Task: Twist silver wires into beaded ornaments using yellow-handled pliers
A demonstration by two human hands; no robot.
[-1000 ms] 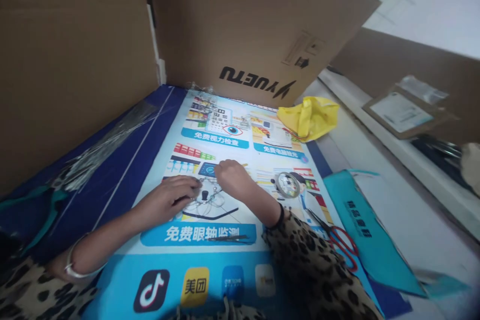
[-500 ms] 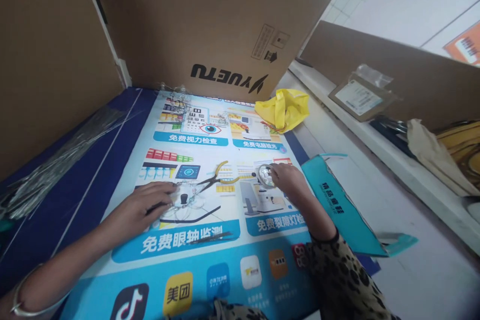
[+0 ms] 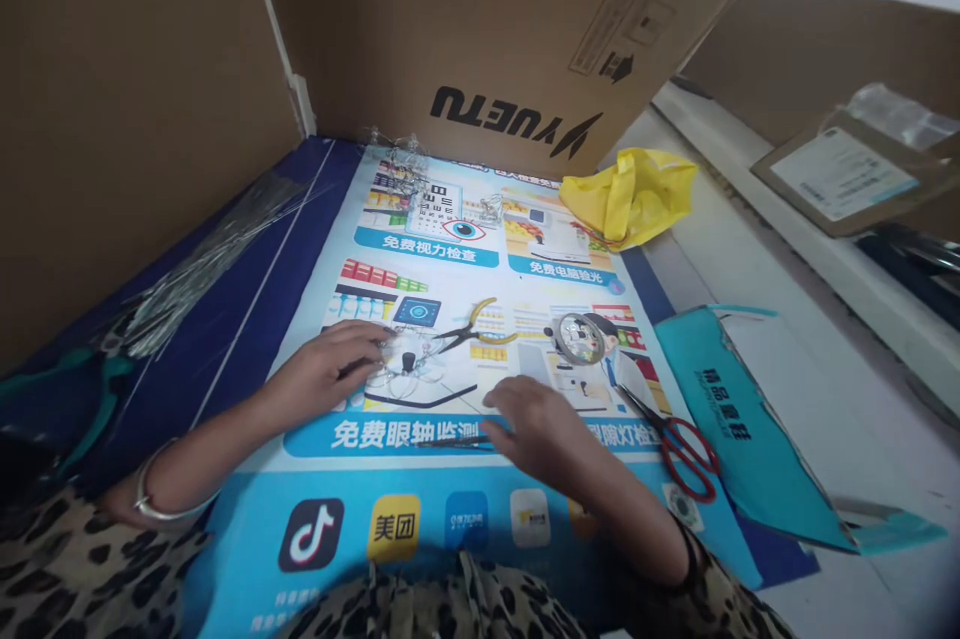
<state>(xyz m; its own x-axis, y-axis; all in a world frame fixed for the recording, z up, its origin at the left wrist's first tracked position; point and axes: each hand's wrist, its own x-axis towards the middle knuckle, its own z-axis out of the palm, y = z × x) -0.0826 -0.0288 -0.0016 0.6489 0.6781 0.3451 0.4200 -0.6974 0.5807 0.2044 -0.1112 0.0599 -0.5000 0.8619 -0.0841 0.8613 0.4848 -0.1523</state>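
Observation:
My left hand (image 3: 341,361) rests on the printed sheet, its fingertips closed on the edge of a loopy thin silvery wire piece (image 3: 409,381) with small clear bits on it. My right hand (image 3: 536,424) hovers lower right of it, thumb and fingers apart and nothing seen in them. Close to its thumb lie dark, slim tweezers (image 3: 450,442), partly covered by the hand. Beyond the wire piece are pliers (image 3: 472,327) with yellow handles, jaws toward the wire. To the right sits a small round dish (image 3: 579,339) with shiny bits inside.
Red-handled scissors (image 3: 686,454) lie right, beside a teal cardboard piece (image 3: 720,419). A yellow bag (image 3: 634,199) and a tangle of wire pieces (image 3: 397,169) are at the back, before a cardboard box (image 3: 480,39). A bundle of wires (image 3: 202,269) and teal-handled cutters (image 3: 105,399) lie left.
My right hand has left the wire piece, where the pliers now lie, gone to the round dish, then come back left toward the tweezers. My left hand stays at the wire. The view has shifted.

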